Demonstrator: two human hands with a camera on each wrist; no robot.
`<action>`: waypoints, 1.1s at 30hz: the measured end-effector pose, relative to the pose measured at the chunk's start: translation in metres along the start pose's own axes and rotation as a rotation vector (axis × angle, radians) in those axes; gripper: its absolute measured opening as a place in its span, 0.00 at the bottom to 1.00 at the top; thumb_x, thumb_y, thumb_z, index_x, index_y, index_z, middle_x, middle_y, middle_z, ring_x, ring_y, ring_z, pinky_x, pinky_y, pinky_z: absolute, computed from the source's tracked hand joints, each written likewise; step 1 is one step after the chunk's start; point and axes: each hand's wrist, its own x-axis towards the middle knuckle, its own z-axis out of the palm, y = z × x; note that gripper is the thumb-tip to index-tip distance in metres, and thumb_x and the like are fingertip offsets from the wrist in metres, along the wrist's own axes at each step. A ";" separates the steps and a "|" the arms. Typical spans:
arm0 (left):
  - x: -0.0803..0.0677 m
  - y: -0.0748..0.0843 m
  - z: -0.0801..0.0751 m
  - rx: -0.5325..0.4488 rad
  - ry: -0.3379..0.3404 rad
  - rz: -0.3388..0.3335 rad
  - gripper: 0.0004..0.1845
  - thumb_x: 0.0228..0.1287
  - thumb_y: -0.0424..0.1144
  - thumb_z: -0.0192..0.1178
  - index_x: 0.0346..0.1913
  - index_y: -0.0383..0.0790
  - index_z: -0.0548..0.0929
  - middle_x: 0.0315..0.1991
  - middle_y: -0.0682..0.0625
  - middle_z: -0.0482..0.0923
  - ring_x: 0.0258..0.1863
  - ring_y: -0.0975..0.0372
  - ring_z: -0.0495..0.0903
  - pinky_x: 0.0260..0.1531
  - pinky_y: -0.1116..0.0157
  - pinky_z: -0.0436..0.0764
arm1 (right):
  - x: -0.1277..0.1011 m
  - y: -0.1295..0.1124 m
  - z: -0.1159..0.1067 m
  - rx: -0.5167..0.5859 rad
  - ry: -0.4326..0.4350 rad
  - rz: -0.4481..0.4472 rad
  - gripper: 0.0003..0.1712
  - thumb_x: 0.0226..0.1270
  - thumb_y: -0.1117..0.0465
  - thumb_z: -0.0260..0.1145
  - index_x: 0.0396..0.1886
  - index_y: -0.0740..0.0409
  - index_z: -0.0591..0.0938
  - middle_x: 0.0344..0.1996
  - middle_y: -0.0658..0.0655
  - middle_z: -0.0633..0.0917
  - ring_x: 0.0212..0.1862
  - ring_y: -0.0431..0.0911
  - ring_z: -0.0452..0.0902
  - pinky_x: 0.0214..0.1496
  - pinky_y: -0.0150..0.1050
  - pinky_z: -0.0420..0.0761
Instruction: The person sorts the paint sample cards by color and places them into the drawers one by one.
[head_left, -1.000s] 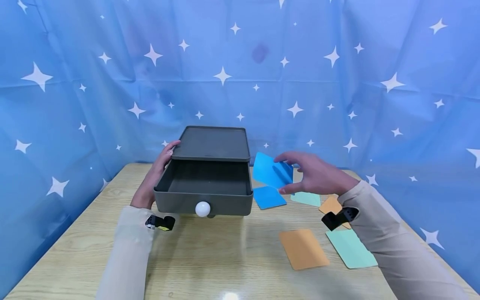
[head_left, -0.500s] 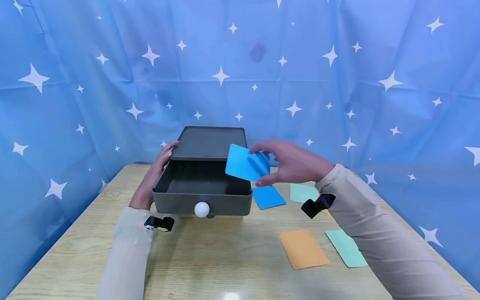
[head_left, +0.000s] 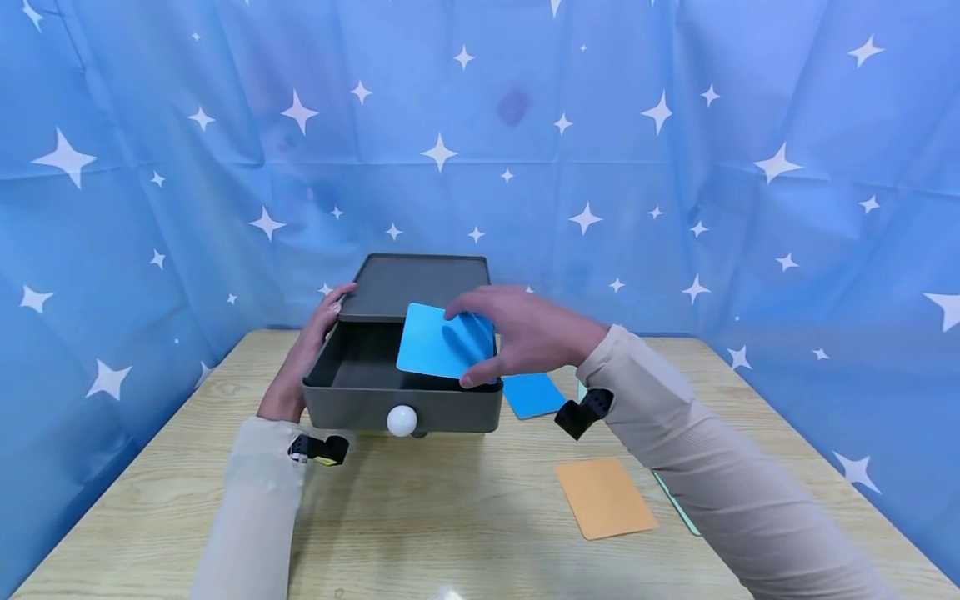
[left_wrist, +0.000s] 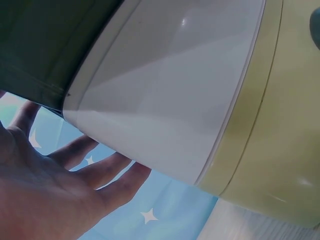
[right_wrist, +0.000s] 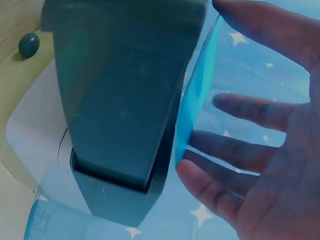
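Note:
A drawer unit stands left of centre, its dark grey top drawer pulled out and fitted with a white knob. Between thumb and fingers, my right hand holds a blue card above that drawer. The right wrist view shows the card edge-on, with the thumb at one edge and fingertips at the opposite one. My left hand touches the unit's left side. In the left wrist view its fingers lie extended along the white middle tier.
Right of the unit, a second blue card lies on the wooden table. Nearer are an orange card and a mint green card mostly hidden by the right sleeve. A yellow lower tier sits below the white one.
My right hand has carried the blue card leftward from beside the unit to over the open drawer. The left hand has stayed at the unit's side.

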 end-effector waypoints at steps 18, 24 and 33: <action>0.002 0.000 0.000 0.009 0.006 -0.008 0.29 0.82 0.55 0.29 0.81 0.57 0.49 0.83 0.50 0.38 0.78 0.46 0.43 0.73 0.31 0.47 | 0.007 0.000 0.007 -0.025 -0.034 -0.022 0.40 0.57 0.43 0.75 0.68 0.47 0.73 0.64 0.56 0.77 0.66 0.54 0.67 0.56 0.50 0.83; 0.000 0.000 0.002 -0.012 -0.004 0.008 0.29 0.83 0.53 0.29 0.81 0.53 0.49 0.82 0.48 0.39 0.78 0.46 0.43 0.73 0.34 0.49 | 0.006 0.002 0.005 -0.015 -0.052 -0.059 0.40 0.61 0.42 0.73 0.70 0.50 0.72 0.67 0.55 0.77 0.68 0.54 0.66 0.65 0.52 0.76; 0.000 0.002 0.001 -0.025 -0.010 -0.005 0.29 0.83 0.54 0.29 0.81 0.54 0.49 0.82 0.49 0.40 0.78 0.47 0.46 0.73 0.36 0.52 | 0.003 0.007 0.003 0.019 -0.056 -0.063 0.40 0.62 0.41 0.71 0.71 0.50 0.72 0.69 0.54 0.75 0.71 0.53 0.63 0.72 0.55 0.69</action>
